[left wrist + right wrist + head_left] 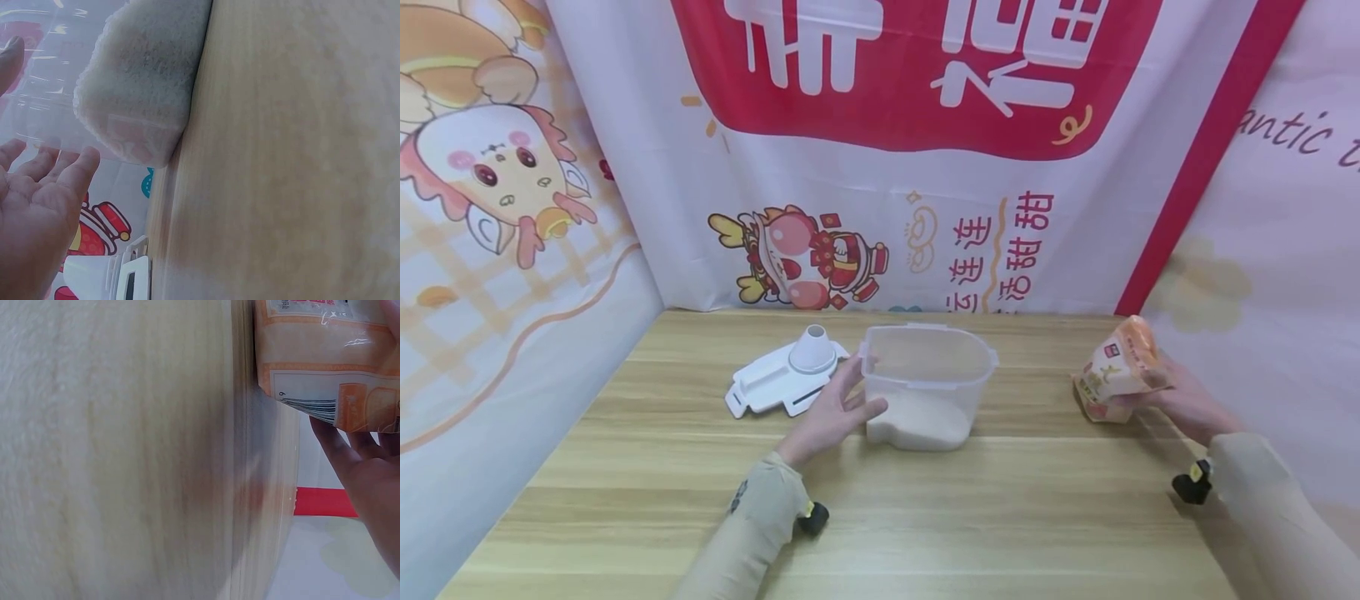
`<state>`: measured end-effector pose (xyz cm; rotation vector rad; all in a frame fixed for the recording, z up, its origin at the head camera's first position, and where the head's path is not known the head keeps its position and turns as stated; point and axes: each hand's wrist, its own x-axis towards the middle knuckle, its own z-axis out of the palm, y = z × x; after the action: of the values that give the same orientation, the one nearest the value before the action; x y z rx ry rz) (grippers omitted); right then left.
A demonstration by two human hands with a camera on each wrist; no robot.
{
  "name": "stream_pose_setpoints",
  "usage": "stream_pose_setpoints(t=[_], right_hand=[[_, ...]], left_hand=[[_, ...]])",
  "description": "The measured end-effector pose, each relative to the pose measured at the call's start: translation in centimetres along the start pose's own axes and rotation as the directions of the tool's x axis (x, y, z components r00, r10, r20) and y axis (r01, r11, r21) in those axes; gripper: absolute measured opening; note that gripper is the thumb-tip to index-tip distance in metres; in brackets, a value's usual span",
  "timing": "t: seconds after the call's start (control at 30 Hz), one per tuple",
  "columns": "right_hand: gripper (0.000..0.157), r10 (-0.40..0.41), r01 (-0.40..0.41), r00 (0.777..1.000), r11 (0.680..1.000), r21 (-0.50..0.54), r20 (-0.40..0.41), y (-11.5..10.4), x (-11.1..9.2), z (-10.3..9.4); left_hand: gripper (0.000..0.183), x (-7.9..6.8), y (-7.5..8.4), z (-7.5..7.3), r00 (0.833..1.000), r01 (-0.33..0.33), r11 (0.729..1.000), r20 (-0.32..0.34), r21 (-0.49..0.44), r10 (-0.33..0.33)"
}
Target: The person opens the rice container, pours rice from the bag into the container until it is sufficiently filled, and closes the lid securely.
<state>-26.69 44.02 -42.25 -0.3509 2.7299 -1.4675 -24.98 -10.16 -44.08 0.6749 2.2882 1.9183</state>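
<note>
The tub (928, 358) is clear, the grains (928, 423) inside it whitish; left of it, a white lid (778, 377); right, an orange-and-cream bag (1108, 375), seemingly red-printed; beneath, a tan, wood-grained table (1000, 517).

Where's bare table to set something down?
Free: the front of the light wood-grain table, between the beige sleeves; also between the clear plastic tub and the orange-and-white plastic bag. Crowded: left of the tub, where the left hand and cone-topped white plastic piece sit close together.

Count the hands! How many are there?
2: the left hand is beside the clear container, and the right hand holds the printed bag, which partly hides its fingers.
</note>
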Motion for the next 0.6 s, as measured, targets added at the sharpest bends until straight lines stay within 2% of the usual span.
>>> stream_pose_setpoints(t=[0.2, 0.47, 0.6], right_hand=[[0.075, 0.012, -0.012, 1.0, 1.0, 0.001, -0.012, -0.07, -0.1, 0.05], [0.083, -0.011, 0.011, 1.0, 0.999, -0.039, -0.01, -0.28, -0.06, 0.13], [0.077, -0.004, 0.004, 1.0, 1.0, -0.03, -0.008, -0.29, -0.03, 0.16]], left_hand=[[0.081, -0.23, 0.46, 0.0, 1.0, 0.011, 1.0, 0.017, -0.024, -0.011], [0.078, -0.27, 0.23, 0.19, 1.0, 0.005, 1.0, -0.015, -0.001, -0.005], [0.078, -0.31, 0.24, 0.3, 1.0, 0.006, 1.0, -0.017, 0.0, -0.006]])
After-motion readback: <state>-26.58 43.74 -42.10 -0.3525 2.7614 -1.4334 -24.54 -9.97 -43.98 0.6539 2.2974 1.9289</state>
